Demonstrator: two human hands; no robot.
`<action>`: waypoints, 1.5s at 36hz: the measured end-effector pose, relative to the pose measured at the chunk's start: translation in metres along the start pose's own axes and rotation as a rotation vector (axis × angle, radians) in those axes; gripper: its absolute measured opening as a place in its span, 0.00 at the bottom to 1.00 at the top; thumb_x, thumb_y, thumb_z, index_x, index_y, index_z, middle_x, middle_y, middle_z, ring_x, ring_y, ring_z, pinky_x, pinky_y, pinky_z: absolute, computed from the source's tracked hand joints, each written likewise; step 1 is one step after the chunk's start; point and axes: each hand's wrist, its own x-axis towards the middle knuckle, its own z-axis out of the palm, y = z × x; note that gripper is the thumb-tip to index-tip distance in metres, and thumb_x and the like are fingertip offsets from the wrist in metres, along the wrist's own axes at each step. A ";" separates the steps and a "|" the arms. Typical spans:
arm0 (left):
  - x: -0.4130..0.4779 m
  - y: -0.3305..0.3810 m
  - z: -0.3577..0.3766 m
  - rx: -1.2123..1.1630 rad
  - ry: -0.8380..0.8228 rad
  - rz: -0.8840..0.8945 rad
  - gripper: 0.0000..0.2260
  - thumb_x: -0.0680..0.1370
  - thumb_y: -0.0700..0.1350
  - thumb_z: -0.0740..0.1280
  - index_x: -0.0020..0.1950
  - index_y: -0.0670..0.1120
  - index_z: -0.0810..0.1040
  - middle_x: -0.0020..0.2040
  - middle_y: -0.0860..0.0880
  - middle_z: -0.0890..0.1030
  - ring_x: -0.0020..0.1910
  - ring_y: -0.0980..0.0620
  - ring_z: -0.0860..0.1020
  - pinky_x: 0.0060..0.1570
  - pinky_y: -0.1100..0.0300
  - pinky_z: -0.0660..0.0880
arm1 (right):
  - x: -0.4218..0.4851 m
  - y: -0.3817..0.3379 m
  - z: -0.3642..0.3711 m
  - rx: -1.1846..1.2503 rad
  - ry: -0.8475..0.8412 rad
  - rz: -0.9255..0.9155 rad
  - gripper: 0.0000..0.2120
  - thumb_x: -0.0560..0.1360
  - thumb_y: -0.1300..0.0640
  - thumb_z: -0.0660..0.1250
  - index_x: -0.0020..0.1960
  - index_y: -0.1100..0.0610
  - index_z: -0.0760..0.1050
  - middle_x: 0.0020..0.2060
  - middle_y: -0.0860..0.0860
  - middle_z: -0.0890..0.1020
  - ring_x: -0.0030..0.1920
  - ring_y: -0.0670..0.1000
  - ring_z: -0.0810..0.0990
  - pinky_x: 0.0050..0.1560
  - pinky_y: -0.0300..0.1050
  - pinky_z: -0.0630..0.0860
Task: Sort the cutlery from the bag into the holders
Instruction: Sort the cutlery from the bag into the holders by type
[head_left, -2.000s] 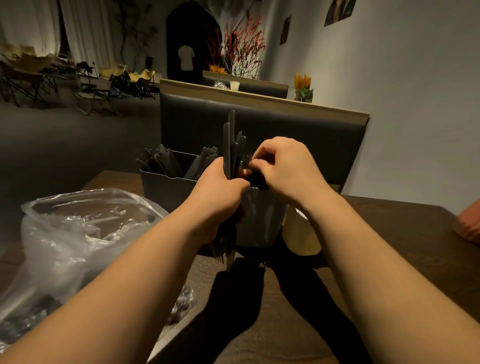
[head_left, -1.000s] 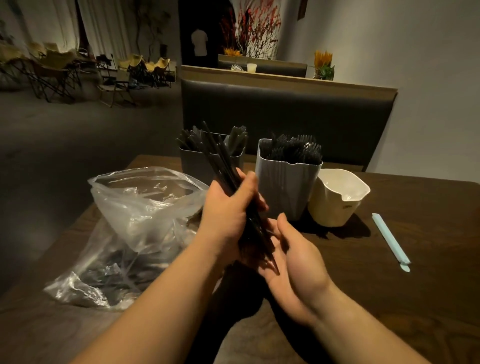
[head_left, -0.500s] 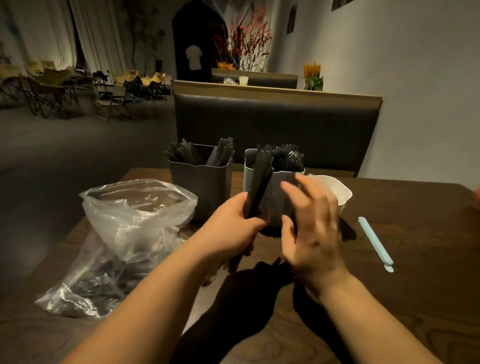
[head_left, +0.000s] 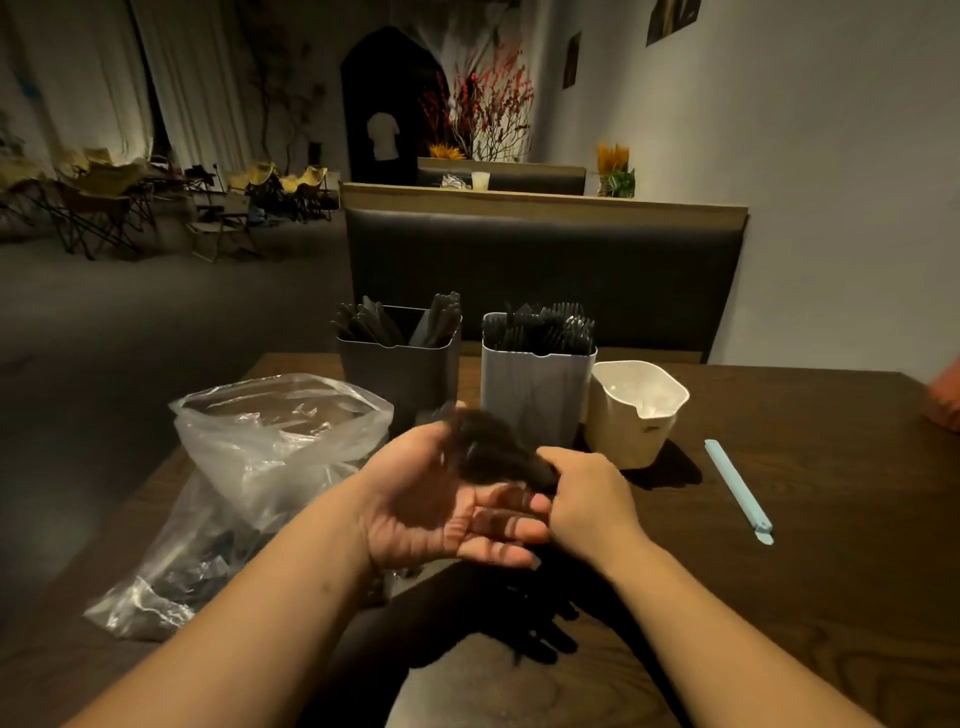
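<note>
The person's left grip (head_left: 447, 514) lies palm up above the tabletop (head_left: 779, 597), its fingers straight and spread toward the right and holding nothing closed. The right grip (head_left: 592, 499) is curled round the near end of a bundle of black cutlery (head_left: 493, 449). The bundle slants up and to the left over the left palm. It is blurred, so the kinds of piece in it cannot be told. The right knuckles touch the left fingertips.

Behind the hands three holders stand in a row. The dark grey holder (head_left: 400, 379) on the left has black handles leaning to both sides. Just beside it, the pale grey holder (head_left: 535, 395) is packed with black forks, tines up. The white holder (head_left: 636, 415), shorter and with a spout, stands against the pale grey one's right side.

A clear plastic bag (head_left: 275, 457) sits to the left of the left forearm with its mouth open upward. More black cutlery shows dimly through its lower part. A thin pale blue stick (head_left: 737, 488) lies flat on the tabletop, well to the right of the white holder. A dark padded bench back (head_left: 545, 270) stands across the far edge of the tabletop.
</note>
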 end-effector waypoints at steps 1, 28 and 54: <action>0.001 0.000 -0.001 0.082 0.060 0.027 0.35 0.80 0.68 0.53 0.71 0.40 0.73 0.53 0.34 0.80 0.47 0.36 0.82 0.47 0.42 0.81 | -0.001 -0.004 -0.001 0.186 0.018 0.073 0.15 0.76 0.51 0.68 0.32 0.50 0.72 0.27 0.46 0.77 0.32 0.46 0.77 0.33 0.45 0.68; 0.040 -0.036 -0.027 0.357 0.348 0.733 0.12 0.82 0.44 0.64 0.58 0.34 0.73 0.48 0.39 0.85 0.55 0.43 0.84 0.53 0.49 0.78 | -0.013 -0.033 -0.007 0.969 -0.759 0.379 0.15 0.80 0.56 0.67 0.64 0.45 0.74 0.54 0.51 0.85 0.49 0.52 0.86 0.44 0.43 0.82; 0.048 -0.068 -0.004 0.348 0.294 0.611 0.11 0.85 0.46 0.58 0.58 0.39 0.73 0.38 0.42 0.78 0.26 0.48 0.74 0.21 0.61 0.67 | -0.008 -0.029 -0.032 1.310 0.548 0.424 0.13 0.82 0.66 0.60 0.64 0.56 0.71 0.47 0.57 0.84 0.39 0.55 0.86 0.38 0.46 0.83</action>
